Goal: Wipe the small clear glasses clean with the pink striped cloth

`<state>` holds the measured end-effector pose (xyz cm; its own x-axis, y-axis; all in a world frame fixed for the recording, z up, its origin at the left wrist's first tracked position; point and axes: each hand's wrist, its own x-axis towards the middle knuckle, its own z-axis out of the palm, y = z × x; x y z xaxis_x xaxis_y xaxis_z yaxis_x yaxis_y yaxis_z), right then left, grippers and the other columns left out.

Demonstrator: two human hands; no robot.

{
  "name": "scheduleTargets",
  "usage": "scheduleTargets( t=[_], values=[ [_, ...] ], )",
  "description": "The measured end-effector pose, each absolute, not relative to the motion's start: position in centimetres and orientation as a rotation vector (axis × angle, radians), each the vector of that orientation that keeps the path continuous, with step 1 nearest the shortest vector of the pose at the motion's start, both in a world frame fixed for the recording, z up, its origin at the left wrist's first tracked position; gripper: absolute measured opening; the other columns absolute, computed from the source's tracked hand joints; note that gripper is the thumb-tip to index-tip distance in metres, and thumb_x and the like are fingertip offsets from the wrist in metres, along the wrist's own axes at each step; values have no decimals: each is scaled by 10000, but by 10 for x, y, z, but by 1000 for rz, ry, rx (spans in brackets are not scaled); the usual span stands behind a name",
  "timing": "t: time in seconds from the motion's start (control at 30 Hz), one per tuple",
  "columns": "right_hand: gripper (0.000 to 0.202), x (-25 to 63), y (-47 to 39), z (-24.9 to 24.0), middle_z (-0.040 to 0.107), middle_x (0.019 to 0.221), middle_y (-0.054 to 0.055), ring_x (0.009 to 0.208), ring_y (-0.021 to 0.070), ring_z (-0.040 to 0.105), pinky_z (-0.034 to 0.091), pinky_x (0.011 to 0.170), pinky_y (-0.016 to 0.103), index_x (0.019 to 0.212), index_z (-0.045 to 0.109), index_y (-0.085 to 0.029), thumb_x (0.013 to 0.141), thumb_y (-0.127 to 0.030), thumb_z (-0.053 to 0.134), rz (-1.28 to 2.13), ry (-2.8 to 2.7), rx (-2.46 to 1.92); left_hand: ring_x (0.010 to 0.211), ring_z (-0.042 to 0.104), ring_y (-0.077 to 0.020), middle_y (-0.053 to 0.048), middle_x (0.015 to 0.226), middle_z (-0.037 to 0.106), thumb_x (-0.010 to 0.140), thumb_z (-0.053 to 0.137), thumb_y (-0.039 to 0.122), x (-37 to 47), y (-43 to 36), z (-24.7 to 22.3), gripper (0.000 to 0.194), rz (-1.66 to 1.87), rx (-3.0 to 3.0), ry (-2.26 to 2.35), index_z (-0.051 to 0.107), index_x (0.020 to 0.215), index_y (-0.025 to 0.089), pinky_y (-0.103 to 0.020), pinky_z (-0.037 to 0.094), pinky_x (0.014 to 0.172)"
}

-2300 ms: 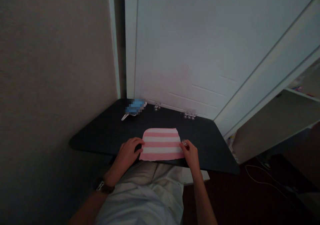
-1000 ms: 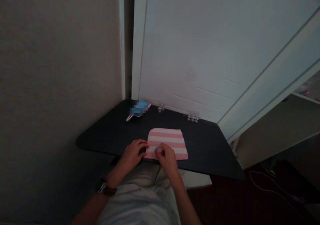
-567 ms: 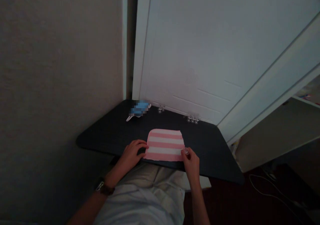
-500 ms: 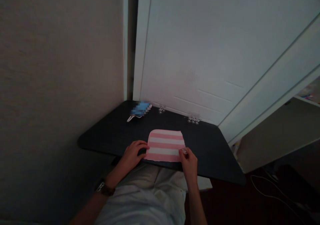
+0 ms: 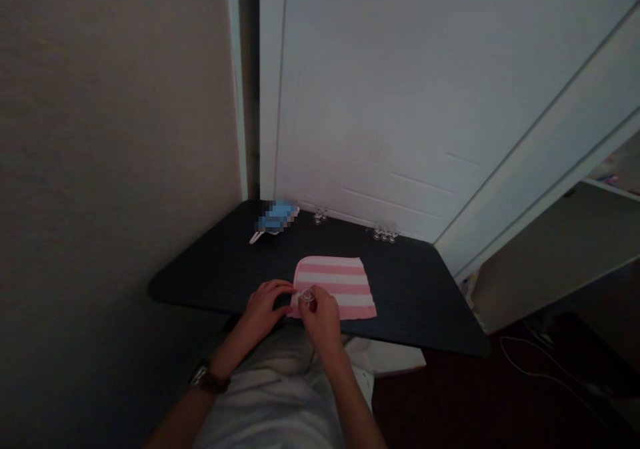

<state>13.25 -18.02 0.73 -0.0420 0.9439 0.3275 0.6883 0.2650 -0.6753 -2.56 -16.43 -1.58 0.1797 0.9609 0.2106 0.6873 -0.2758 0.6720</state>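
A pink-and-white striped cloth (image 5: 345, 279) lies flat near the front edge of the dark table. My left hand (image 5: 263, 306) rests at the cloth's left edge, thumb and forefinger apart, fingertips touching it. Over the cloth's lower left part, my right hand (image 5: 323, 316) pinches a small clear plastic piece (image 5: 307, 296); its exact kind is too small to make out. The fingertips of both hands are close together.
Similar clear pieces stand at the back of the dark table (image 5: 415, 289): a small group (image 5: 320, 216) and a larger cluster (image 5: 386, 234). A blurred blue phone-like item (image 5: 277, 216) lies at the back left. A white panel (image 5: 380, 89) rises behind the table.
My right hand has moved left across the cloth, from its lower right corner to its left side, carrying the clear piece. My left hand stays at the left edge.
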Motion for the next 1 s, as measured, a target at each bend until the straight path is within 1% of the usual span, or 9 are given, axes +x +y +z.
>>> scheduleTargets(
  t=[0.1,0.17,0.37,0.5,0.6,0.67,0.77,0.9,1.0],
  values=[
    [111,141,-183,7,638,768,41,673,171,547,337,612,257,786,595,-193,817,-219,491,358,-1875,-1487,1143,494,-229,-60,1180,607,721,607,151,-25,-165,-13,291,857,2036,1555,646,1000,223,-397,365,972],
    [104,150,-184,8,646,791,44,691,173,558,346,622,255,791,590,-197,820,-217,492,336,-1883,-1489,1125,503,-231,-60,1164,614,721,612,161,-25,-166,-10,279,854,2037,1566,650,991,221,-396,369,963],
    [142,212,-189,4,639,726,31,656,162,572,379,615,240,739,584,-196,821,-257,485,353,-1742,-1550,1118,507,-230,-47,1150,621,733,608,181,-25,-166,-6,271,840,2057,1561,654,993,240,-393,372,956],
    [180,266,-193,4,643,713,49,640,176,573,382,606,255,731,595,-187,817,-297,483,302,-1626,-1635,1114,506,-239,-50,1148,621,735,603,191,-25,-165,-10,264,852,2054,1564,659,989,237,-399,372,952],
    [196,284,-194,7,633,696,48,626,178,561,377,601,262,721,586,-182,817,-315,479,264,-1541,-1679,1114,505,-236,-38,1147,621,728,606,195,-26,-164,-13,274,858,2048,1567,655,992,248,-397,372,954],
    [218,278,-195,9,615,675,39,611,171,541,368,590,259,707,569,-182,829,-327,461,241,-1492,-1694,1114,507,-235,-38,1148,620,721,611,199,-26,-164,-14,279,867,2047,1567,656,992,249,-391,374,954],
    [236,248,-197,14,572,634,8,593,150,508,357,584,244,679,536,-190,846,-330,445,268,-1490,-1649,1105,515,-228,-50,1138,625,726,612,209,-27,-163,-14,268,878,2069,1529,657,990,233,-377,371,959],
    [178,192,-196,19,548,616,-19,581,127,492,333,555,222,666,522,-192,821,-267,479,462,-1615,-1466,1109,506,-231,-54,1154,611,735,615,235,-28,-163,-15,272,868,2078,1519,651,1004,228,-378,372,956],
    [160,159,-191,19,554,617,-14,582,131,492,325,549,227,669,529,-194,812,-239,473,506,-1676,-1441,1123,491,-239,-49,1172,597,721,631,258,-27,-163,-17,298,852,2068,1547,645,1018,240,-386,369,954]
  ],
)
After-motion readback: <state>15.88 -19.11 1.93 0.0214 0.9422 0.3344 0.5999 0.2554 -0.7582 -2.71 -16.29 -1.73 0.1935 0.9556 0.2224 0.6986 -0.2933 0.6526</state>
